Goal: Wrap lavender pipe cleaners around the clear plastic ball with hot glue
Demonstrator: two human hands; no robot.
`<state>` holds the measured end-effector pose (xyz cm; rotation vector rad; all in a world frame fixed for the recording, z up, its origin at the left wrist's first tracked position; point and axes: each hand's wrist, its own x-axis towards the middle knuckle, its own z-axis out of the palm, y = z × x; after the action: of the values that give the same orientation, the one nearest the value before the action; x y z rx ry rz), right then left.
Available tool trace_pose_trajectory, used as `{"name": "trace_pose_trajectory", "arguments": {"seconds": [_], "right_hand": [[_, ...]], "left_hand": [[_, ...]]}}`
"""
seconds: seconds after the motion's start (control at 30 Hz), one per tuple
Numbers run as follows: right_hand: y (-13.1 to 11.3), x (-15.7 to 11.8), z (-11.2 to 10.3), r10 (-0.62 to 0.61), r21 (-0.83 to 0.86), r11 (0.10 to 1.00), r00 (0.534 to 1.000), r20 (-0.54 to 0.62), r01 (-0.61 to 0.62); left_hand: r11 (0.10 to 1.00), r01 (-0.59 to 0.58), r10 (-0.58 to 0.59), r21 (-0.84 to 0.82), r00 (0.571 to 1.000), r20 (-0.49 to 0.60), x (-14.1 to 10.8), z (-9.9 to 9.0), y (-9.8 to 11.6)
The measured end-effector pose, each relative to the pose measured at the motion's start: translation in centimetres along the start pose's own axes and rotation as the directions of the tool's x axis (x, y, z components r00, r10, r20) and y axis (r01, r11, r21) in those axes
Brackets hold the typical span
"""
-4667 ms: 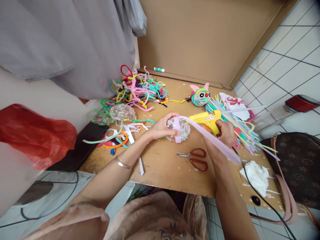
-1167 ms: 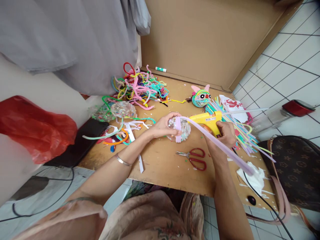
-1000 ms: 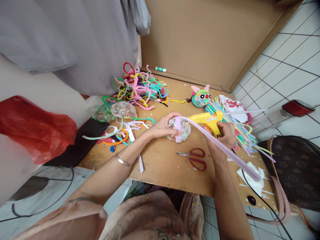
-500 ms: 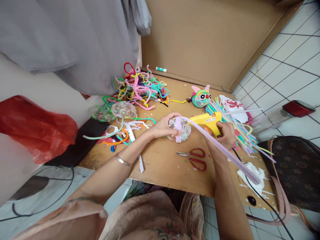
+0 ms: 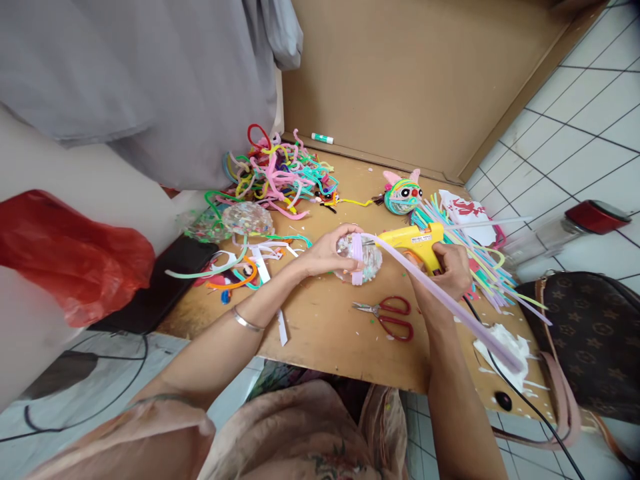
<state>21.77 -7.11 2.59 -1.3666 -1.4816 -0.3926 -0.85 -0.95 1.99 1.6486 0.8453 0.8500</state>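
Observation:
In my left hand (image 5: pixel 334 252) is a round, clear ball (image 5: pixel 371 265) filled with pale, mottled bits; my fingers close around its left side. Lilac pipe cleaner (image 5: pixel 357 260) is laid in rows across the ball, and its long free end arcs over my right forearm. My right hand (image 5: pixel 453 268) grips a yellow hot glue gun (image 5: pixel 415 241) by its handle, with a clear glue stick (image 5: pixel 495 222) poking from the back. The nozzle points left, at the ball beside the lilac rows; whether it touches, I cannot tell. Below the ball lie red-handled scissors (image 5: pixel 393 316).
A tangle of colourful pipe cleaners (image 5: pixel 280 173) lies at the back left, near another clear ball (image 5: pixel 247 219). A pipe-cleaner animal head (image 5: pixel 403 197) sits at the back right beside straight pipe cleaners (image 5: pixel 487 273). A brown handbag (image 5: pixel 590 340) stands at the right edge. A glue stick tube (image 5: pixel 323 139) lies behind.
Hardly anything differs. The glue gun and my right hand have shifted very slightly, while my left hand and the ball stay in place.

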Motion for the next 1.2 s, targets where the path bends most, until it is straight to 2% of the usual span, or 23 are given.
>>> {"name": "trace_pose_trajectory", "arguments": {"seconds": [0.6, 1.2], "right_hand": [[-0.15, 0.11, -0.13, -0.024, 0.027, 0.999, 1.0, -0.011, 0.025], [-0.43, 0.32, -0.18, 0.044, 0.02, 0.999, 0.999, -0.013, -0.044]], "left_hand": [[0.999, 0.032, -0.032, 0.007, 0.999, -0.002, -0.21, 0.04, 0.46], [1.0, 0.018, -0.018, 0.004, 1.0, -0.001, -0.03, 0.01, -0.03]]}}
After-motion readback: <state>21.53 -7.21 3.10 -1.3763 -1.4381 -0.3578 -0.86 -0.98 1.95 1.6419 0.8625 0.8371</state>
